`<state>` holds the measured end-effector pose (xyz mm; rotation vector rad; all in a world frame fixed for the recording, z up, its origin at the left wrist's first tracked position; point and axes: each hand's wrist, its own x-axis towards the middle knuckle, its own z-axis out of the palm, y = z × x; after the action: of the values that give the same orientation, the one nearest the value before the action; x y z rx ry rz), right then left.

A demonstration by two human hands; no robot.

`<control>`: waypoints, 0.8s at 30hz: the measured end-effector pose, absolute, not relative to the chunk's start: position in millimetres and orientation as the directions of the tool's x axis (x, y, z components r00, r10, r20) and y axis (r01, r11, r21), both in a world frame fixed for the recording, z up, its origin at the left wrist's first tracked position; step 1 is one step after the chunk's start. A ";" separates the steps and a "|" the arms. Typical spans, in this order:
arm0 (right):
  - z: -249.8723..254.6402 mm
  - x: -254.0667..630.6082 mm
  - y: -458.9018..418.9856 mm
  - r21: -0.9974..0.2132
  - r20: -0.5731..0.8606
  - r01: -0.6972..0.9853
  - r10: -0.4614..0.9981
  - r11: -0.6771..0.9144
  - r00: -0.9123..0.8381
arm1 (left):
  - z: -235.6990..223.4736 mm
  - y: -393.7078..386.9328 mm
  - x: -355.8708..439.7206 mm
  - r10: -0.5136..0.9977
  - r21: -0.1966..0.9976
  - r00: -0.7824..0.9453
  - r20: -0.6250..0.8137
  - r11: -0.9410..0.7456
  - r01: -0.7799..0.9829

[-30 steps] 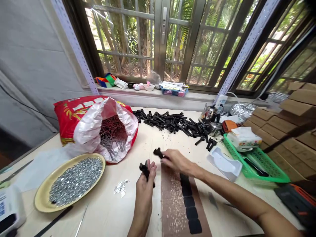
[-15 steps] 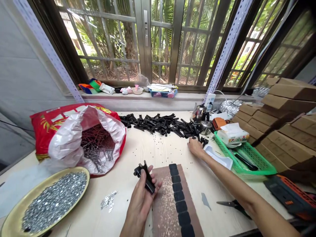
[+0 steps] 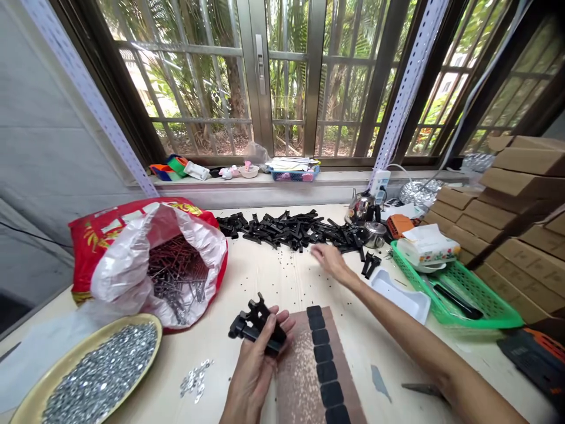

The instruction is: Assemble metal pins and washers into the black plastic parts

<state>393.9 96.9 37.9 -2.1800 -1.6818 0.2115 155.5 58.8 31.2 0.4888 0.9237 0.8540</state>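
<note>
Worktable seen from above, with your two hands over it. Your left hand [image 3: 260, 359] is closed around black forked parts [image 3: 276, 338], at least two, the thumb laid across them; their long axes slant from your palm away and to the left, forked ends outermost. Your right hand [image 3: 331, 262] reaches across the pale tabletop [image 3: 265, 277], fingers bent and pointing left and away; whether anything is pinched between the fingertips cannot be told. The pile of black parts [image 3: 291, 229] lies just beyond those fingertips, its long axis running left to right along the window side, with its single pieces pointing in many directions. Your right hand is the nearer to it; your left hand is well apart, on the near side. A few loose black parts [image 3: 371, 264] lie to the right of your right hand, beside a white tray [image 3: 399, 294]. Beside your left hand is a brown sheet [image 3: 300, 368] bearing a column of black rounded pads [image 3: 326, 371]; small pale washers [image 3: 196, 380] lie to the left. Writing: the red sack [image 3: 95, 235] has pale printed blocks, the cardboard boxes [image 3: 518, 259] faint marks, and the tissue pack [image 3: 436, 250] a coloured print; no brand or word is legible.
</note>
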 end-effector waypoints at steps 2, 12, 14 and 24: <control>30.3 421.5 119.5 -0.276 0.130 0.883 0.895 -0.380 0.426 | 30.4 58.6 149.9 0.814 0.688 0.322 -0.484 0.581 -0.435; -19.6 424.8 116.0 -0.039 0.082 0.901 0.897 -0.432 0.434 | 32.0 53.4 130.2 0.835 0.671 0.361 -0.415 0.549 -0.498; -22.0 422.5 106.0 -0.017 0.078 0.907 0.903 -0.422 0.422 | 30.8 52.3 127.4 0.841 0.668 0.361 -0.403 0.540 -0.512; -17.7 410.9 83.5 -0.075 0.076 0.885 0.882 -0.460 0.465 | 34.2 37.5 124.0 0.861 0.705 0.324 -0.392 0.508 -0.495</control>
<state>410.9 83.5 -17.7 -2.5985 -1.5732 -0.0399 124.0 37.5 34.2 0.5139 0.8327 0.9416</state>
